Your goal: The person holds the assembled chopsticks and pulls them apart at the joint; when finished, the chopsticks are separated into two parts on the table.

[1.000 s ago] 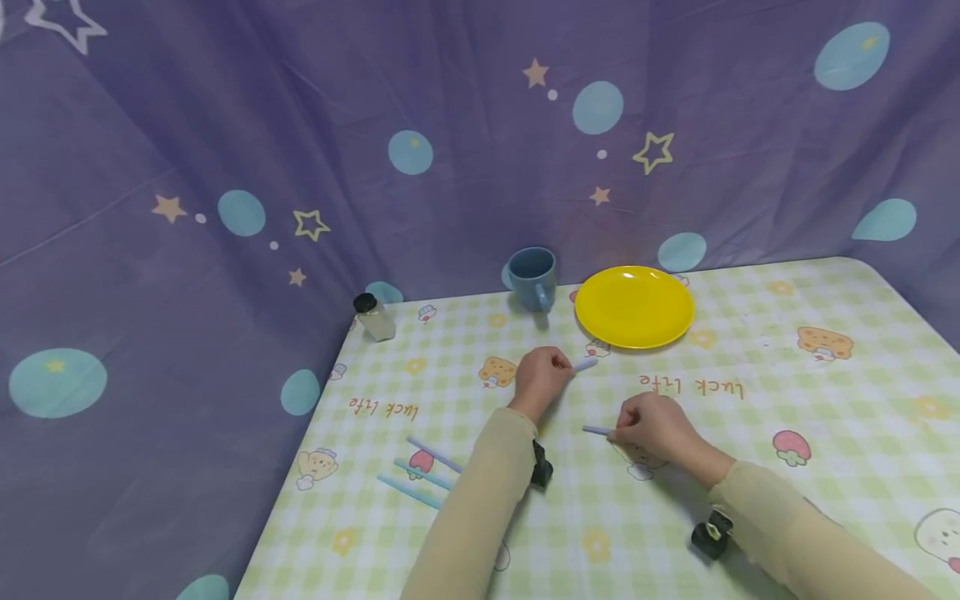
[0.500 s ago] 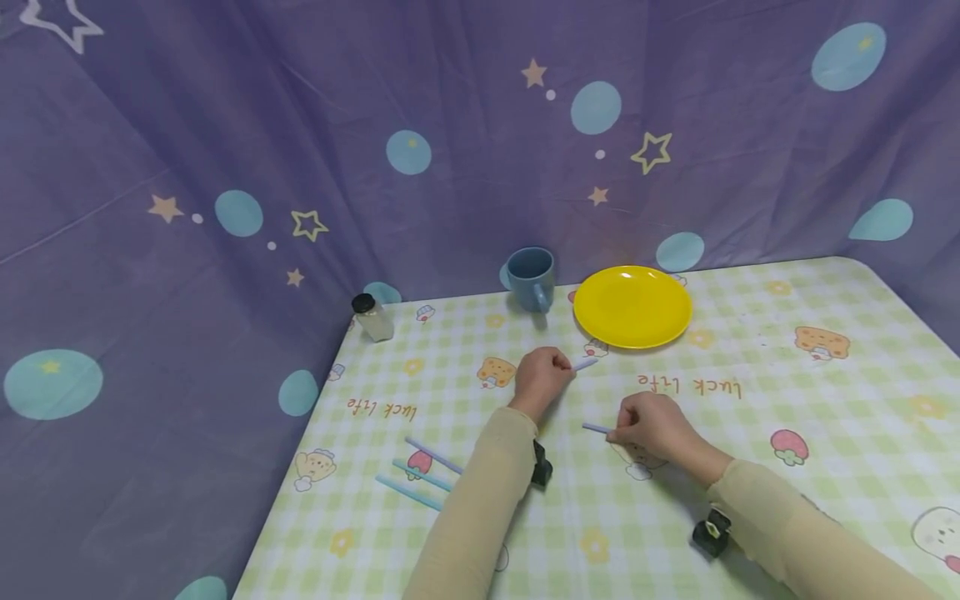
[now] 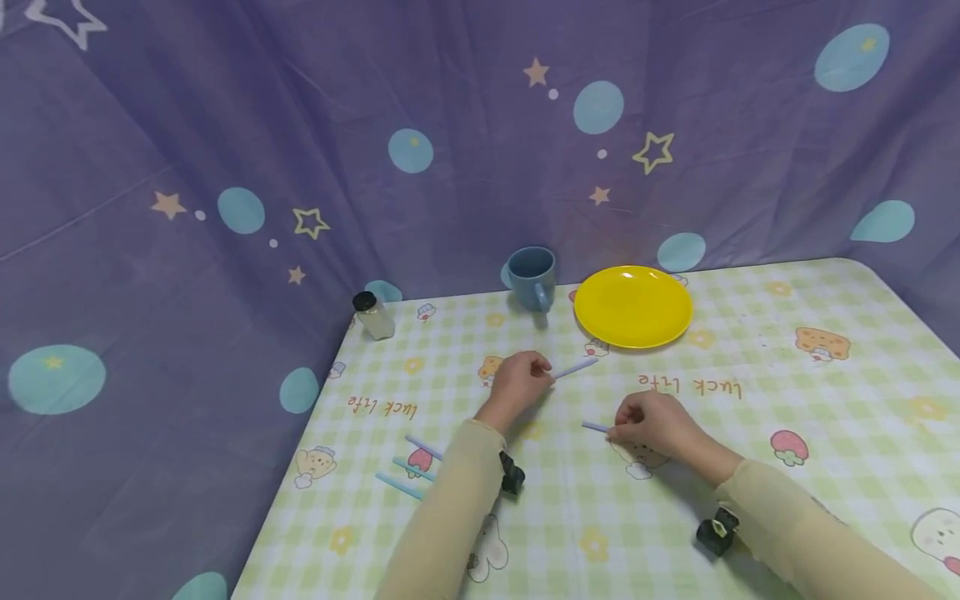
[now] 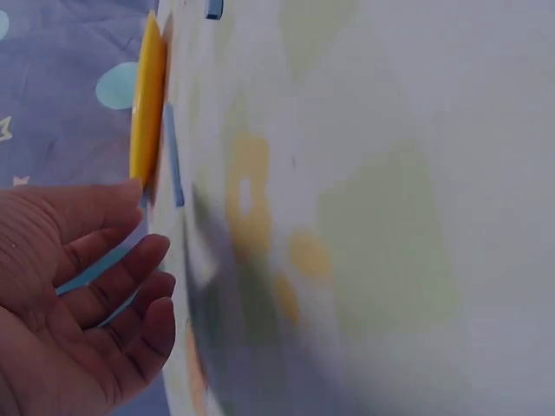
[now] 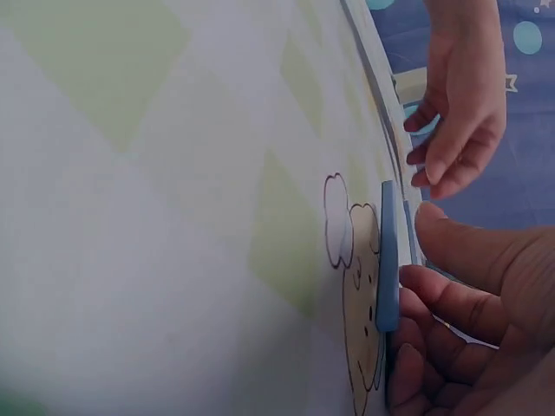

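Observation:
My left hand (image 3: 517, 382) is just left of a thin lilac stick (image 3: 577, 367) lying on the tablecloth near the plate. In the left wrist view its fingers (image 4: 130, 277) are loosely bent, with a gap between them and the stick (image 4: 175, 156). My right hand (image 3: 656, 425) rests low over the cloth at a second lilac stick (image 3: 595, 427). The right wrist view shows this stick (image 5: 389, 260) lying along the fingertips, the thumb (image 5: 447, 243) standing apart from it. Whether those fingertips touch it is unclear.
A yellow plate (image 3: 633, 307), a blue mug (image 3: 532, 279) and a black-capped jar (image 3: 374, 317) stand along the back edge, before a purple curtain (image 3: 480, 192). Several lilac and light-blue sticks (image 3: 401, 486) lie at the left, partly behind the left sleeve (image 3: 442, 517).
My left hand has let go of its lilac stick and drawn back to the left, leaving the stick on the cloth. The right hand has stayed nearly still.

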Demonstrator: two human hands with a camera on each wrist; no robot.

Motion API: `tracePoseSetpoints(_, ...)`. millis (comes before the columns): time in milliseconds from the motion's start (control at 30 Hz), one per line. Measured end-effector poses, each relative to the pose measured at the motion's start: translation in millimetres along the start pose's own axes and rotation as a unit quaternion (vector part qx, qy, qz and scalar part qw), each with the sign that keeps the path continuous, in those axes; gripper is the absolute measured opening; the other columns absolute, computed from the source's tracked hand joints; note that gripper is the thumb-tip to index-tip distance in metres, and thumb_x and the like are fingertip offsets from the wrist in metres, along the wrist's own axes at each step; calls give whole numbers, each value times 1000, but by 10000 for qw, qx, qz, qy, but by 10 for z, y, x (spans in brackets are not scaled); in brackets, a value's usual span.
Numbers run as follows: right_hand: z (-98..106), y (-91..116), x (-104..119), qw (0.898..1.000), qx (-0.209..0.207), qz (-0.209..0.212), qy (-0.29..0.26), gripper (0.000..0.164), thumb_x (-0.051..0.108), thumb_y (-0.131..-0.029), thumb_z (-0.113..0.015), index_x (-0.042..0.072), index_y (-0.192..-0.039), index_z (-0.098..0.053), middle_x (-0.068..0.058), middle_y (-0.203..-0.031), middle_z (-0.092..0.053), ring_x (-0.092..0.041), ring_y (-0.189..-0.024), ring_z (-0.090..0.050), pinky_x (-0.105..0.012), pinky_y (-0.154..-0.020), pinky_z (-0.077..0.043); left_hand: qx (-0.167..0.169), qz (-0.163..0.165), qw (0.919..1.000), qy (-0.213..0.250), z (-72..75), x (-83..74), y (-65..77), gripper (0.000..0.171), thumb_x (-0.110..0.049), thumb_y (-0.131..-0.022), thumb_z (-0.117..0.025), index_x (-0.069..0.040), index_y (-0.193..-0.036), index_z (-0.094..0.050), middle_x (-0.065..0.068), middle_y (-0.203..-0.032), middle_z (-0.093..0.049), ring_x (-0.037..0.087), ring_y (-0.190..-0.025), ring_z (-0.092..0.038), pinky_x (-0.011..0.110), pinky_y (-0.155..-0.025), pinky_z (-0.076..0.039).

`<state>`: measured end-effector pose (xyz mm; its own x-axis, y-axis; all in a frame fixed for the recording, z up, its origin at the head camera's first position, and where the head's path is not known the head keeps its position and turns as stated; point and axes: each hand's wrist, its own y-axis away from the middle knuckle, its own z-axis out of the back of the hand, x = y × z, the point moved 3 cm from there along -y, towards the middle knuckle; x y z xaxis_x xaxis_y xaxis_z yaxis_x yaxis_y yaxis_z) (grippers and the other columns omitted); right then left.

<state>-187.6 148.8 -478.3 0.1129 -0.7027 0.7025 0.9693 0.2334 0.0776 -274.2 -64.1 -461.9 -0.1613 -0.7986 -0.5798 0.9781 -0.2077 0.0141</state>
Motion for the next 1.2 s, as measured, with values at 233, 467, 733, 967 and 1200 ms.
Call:
tracePoseSetpoints(233, 36, 36, 52, 9997, -215, 95, 5, 16, 25, -82, -79, 15, -81, -68, 6, -74, -61, -14, -71, -51, -32, -67, -43, 374, -687, 9967, -195, 215, 111, 312, 20, -18, -88, -73, -11, -107, -71, 2, -106, -69, 21, -94, -64, 35, -82, -50)
tracePoseSetpoints(467, -49, 66, 272, 9967, -317, 742, -126, 13, 21, -83, -79, 13, -87, -69, 8, -76, -62, -10, -67, -52, -29, -63, -45, 461, -880, 9946, -282, 403, 242, 631, 23, -17, -90, -70, -10, -113, -71, 4, -113, -68, 27, -106, -62, 41, -90, -48)
tracePoseSetpoints(733, -202, 64, 537, 9896, -127, 1414, -227, 15, 20, -82, -79, 11, -90, -70, 9, -79, -64, -5, -67, -52, -26, -63, -46, 260, -836, 9957, -309, 578, 490, 927, 25, -18, -92, -69, -11, -115, -70, 7, -121, -65, 31, -117, -55, 47, -97, -44)
tracePoseSetpoints(967, -404, 27, 682, 9859, 258, 1602, -406, 14, 18, -82, -79, 10, -91, -71, 9, -80, -65, -4, -66, -51, -24, -62, -45, -114, -913, 9952, -344, 696, 695, 1048, 21, -11, -90, -69, -8, -112, -70, 7, -115, -67, 30, -111, -58, 47, -95, -45)
tracePoseSetpoints(1200, -579, 2, 820, 9848, 561, 1590, -420, 21, 21, -81, -80, 7, -96, -72, 7, -83, -67, -3, -67, -52, -24, -64, -46, -327, -661, 9967, -330, 827, 883, 1123, 20, -5, -88, -70, -8, -108, -71, 9, -113, -67, 31, -110, -59, 48, -96, -44)
